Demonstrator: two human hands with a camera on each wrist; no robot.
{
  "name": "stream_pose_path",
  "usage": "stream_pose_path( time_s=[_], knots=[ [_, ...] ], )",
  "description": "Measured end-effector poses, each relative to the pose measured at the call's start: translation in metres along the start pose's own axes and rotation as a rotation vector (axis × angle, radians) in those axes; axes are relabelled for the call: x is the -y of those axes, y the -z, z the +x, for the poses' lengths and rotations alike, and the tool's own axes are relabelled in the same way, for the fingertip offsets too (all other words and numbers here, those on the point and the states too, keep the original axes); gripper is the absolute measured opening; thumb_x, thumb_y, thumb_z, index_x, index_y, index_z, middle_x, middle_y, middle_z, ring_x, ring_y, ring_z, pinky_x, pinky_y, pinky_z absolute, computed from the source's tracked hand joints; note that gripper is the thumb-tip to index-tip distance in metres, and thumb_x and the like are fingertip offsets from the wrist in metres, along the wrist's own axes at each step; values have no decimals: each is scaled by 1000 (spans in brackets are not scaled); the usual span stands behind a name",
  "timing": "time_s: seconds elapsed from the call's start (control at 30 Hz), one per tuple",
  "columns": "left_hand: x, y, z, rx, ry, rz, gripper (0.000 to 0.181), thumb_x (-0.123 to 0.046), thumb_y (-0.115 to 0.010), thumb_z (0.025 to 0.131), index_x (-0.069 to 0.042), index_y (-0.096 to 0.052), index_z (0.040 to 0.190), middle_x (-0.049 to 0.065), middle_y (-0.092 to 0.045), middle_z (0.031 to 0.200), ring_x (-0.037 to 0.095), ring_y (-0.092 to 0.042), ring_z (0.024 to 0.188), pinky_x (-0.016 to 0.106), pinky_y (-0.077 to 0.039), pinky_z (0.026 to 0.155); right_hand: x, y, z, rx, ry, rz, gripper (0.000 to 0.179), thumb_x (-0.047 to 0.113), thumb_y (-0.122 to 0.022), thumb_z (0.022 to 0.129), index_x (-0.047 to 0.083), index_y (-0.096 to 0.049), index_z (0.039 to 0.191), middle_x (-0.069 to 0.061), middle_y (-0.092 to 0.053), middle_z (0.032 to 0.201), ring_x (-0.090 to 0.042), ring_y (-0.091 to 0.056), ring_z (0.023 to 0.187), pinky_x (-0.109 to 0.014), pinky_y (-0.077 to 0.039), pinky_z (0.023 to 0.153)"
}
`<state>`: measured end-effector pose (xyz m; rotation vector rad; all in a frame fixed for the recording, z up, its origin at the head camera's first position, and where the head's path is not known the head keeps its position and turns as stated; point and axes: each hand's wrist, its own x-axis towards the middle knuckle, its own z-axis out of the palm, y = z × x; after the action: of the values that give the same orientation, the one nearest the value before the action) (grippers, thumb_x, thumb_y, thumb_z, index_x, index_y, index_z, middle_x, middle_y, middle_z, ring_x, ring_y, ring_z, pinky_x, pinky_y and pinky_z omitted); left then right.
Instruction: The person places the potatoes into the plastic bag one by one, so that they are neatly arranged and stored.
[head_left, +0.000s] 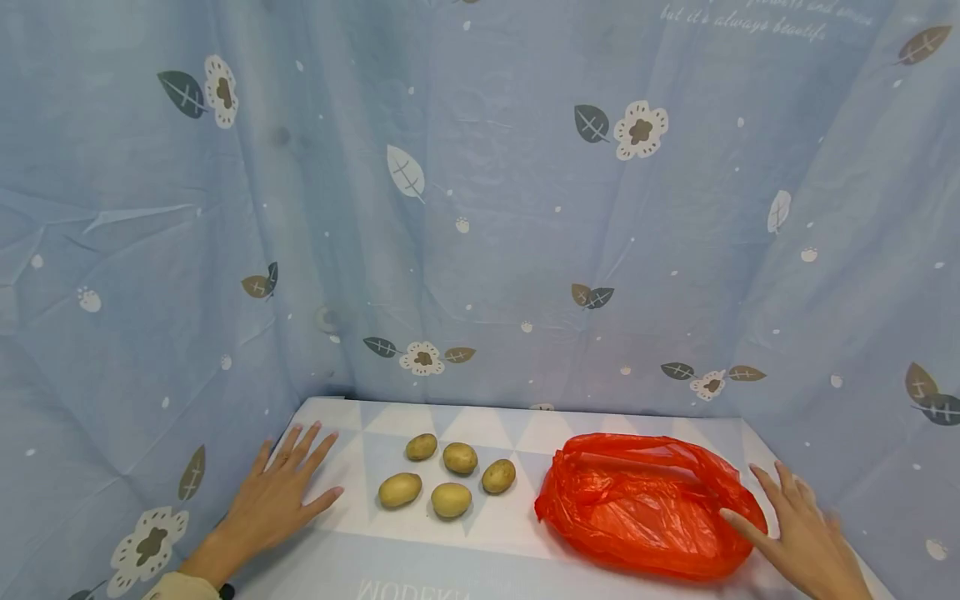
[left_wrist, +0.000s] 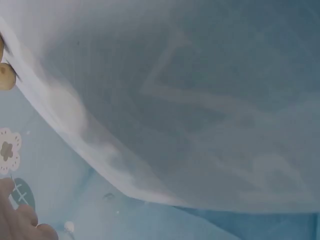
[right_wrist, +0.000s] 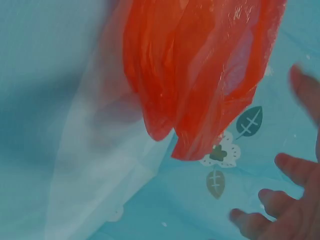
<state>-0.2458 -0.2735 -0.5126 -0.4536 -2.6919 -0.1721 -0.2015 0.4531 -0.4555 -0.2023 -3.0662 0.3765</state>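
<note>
Over the table's left side my left hand (head_left: 273, 504) is spread, fingers straight, holding nothing. Several potatoes (head_left: 451, 500) lie loosely grouped on the table to the right of it. On the right sits a red plastic bag (head_left: 637, 517), its mouth spread open and facing up. My right hand (head_left: 806, 533) is by the bag's right edge with fingers apart and nothing in them; whether the thumb touches the bag I cannot tell. In the right wrist view the fingers (right_wrist: 295, 170) appear apart from the red plastic. The left wrist view catches only some fingertips (left_wrist: 27, 215) and potatoes at its left edge.
A white and pale blue patterned table (head_left: 420, 550) carries everything. Blue curtains (head_left: 510, 208) printed with leaves and flowers hang behind it and along both sides, close to the table's edges.
</note>
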Motion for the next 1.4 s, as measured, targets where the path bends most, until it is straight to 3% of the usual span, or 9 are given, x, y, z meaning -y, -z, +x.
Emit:
stream_pose_path(
  time_s=[0.1, 0.17, 0.4, 0.63, 0.8, 1.1, 1.27, 1.4],
  knots=[
    [-3, 0, 2, -18, -13, -28, 82, -61, -61, 97, -18, -33, 162, 17, -30, 165, 42, -24, 151, 66, -9, 119, 1, 4, 1, 16, -25, 19, 107, 74, -60, 89, -6, -30, 153, -47, -19, 150, -70, -30, 126, -80, -37, 87],
    [-6, -1, 3, -33, -20, -49, 80, -58, -64, 96, -15, -39, 159, 20, -34, 162, 45, -29, 148, 67, -18, 116, 2, 5, 2, 26, -41, 39, 104, 73, -61, 89, -6, -34, 151, -47, -27, 147, -68, -38, 123, -74, -47, 81],
    [-12, -6, 10, -44, 2, -120, 72, -44, -71, 96, -7, -46, 153, 21, -41, 158, 44, -41, 142, 65, -36, 106, 2, 2, 3, -28, -28, 93, 90, 64, -69, 89, -6, -47, 142, -43, -44, 138, -58, -56, 106, -60, -58, 73],
    [-20, -9, 16, -77, 3, -200, 65, -36, -74, 95, -3, -52, 146, 24, -47, 152, 43, -54, 130, 64, -45, 96, -2, -6, 5, -45, -26, 146, 88, 61, -72, 88, -5, -47, 141, -44, -46, 132, -48, -60, 96, -49, -61, 66],
    [-28, -9, 19, -86, 24, -258, 56, -31, -76, 94, -5, -58, 140, 24, -54, 146, 44, -58, 124, 63, -47, 96, -7, -12, 8, -48, -32, 187, 88, 60, -73, 87, -4, -47, 142, -43, -45, 130, -42, -59, 95, -47, -62, 67],
    [-41, -12, 24, 3, 96, -288, 53, -30, -77, 94, -9, -60, 139, 17, -64, 134, 39, -61, 120, 60, -48, 97, -21, -25, 13, -20, 6, 239, 87, 58, -70, 92, -5, -43, 145, -43, -43, 135, -45, -59, 99, -49, -61, 73],
    [-44, -14, 28, 57, 134, -315, 52, -32, -74, 96, -10, -59, 140, 16, -65, 133, 38, -61, 120, 59, -49, 97, -27, -29, 17, 39, -31, 300, 89, 58, -69, 93, -3, -38, 150, -43, -38, 139, -52, -57, 105, -50, -61, 75],
    [-45, -16, 31, 114, 157, -365, 49, -31, -72, 97, -12, -58, 141, 14, -64, 132, 35, -62, 117, 57, -50, 95, -30, -31, 19, 119, -88, 386, 93, 59, -67, 94, 0, -30, 156, -41, -34, 144, -48, -56, 110, -47, -61, 77]
  ],
)
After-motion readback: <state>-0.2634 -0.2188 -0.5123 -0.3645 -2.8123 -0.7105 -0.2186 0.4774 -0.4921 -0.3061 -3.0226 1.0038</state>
